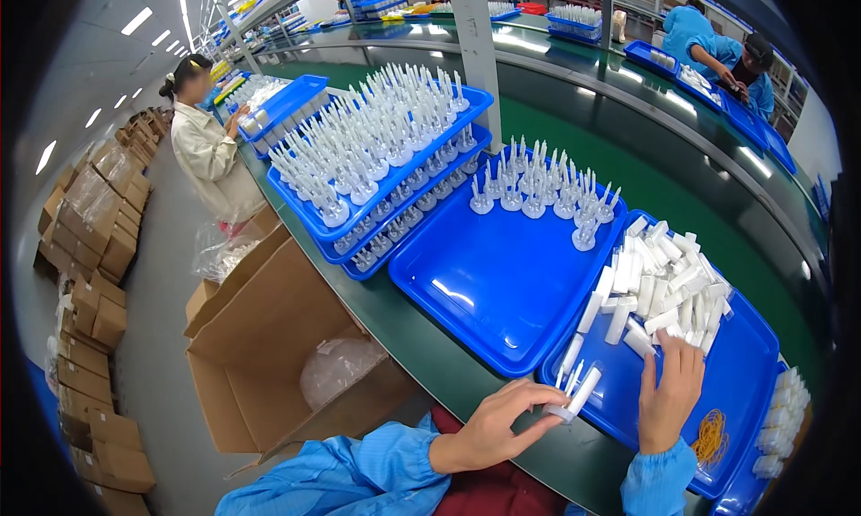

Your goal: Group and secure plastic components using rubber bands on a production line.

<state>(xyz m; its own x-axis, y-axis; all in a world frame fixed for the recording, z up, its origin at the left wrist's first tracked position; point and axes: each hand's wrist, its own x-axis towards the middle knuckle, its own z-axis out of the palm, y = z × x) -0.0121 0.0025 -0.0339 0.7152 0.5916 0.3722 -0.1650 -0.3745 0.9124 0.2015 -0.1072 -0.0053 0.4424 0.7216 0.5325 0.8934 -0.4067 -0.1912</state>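
My left hand (pixel 499 428) pinches a small white plastic nozzle piece (pixel 575 397) at the near edge of a blue tray (pixel 753 354). My right hand (pixel 671 392) rests on that tray, fingertips touching a heap of white plastic caps (pixel 664 287). A bundle of orange rubber bands (pixel 711 437) lies on the tray beside my right hand. To the left, another blue tray (pixel 489 287) carries upright white nozzles (pixel 547 193) along its far side.
Stacked blue trays (pixel 381 193) full of upright nozzles stand farther left. An open cardboard box (pixel 269 345) sits below the green bench edge. A green conveyor (pixel 682 193) runs behind. A person in white (pixel 211 153) works at left; people in blue (pixel 717 54) work across.
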